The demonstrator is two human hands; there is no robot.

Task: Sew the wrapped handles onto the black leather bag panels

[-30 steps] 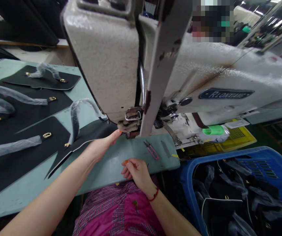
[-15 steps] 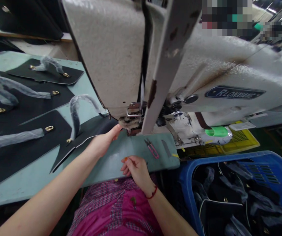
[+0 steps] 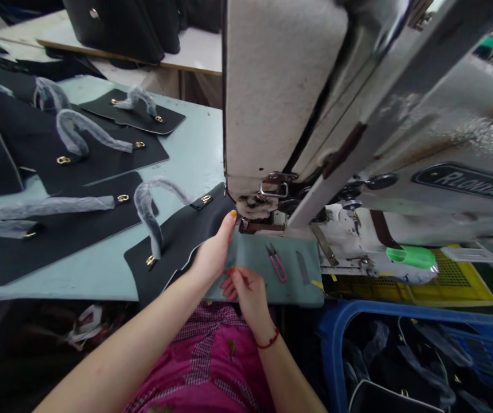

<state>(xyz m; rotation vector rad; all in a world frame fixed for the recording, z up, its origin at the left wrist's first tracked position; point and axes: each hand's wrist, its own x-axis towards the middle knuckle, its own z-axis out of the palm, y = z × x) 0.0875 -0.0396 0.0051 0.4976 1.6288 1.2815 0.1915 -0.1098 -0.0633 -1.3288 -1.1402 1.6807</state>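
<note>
My left hand lies flat, fingers stretched out, on the edge of a black bag panel with a wrapped handle and gold rings. Its fingertips reach the presser foot of the white sewing machine. My right hand rests at the near edge of the pale green table, fingers curled in a loose pinch; what they hold is too small to make out. Pink thread snips lie just to its right.
Several more black panels with wrapped handles lie spread to the left. A blue crate of finished black pieces stands at lower right, a yellow tray behind it. A green spool sits under the machine arm.
The view has swung left and nearer. My left hand has slid forward along the panel's edge toward the presser foot. My right hand has stayed at the table's near edge.
</note>
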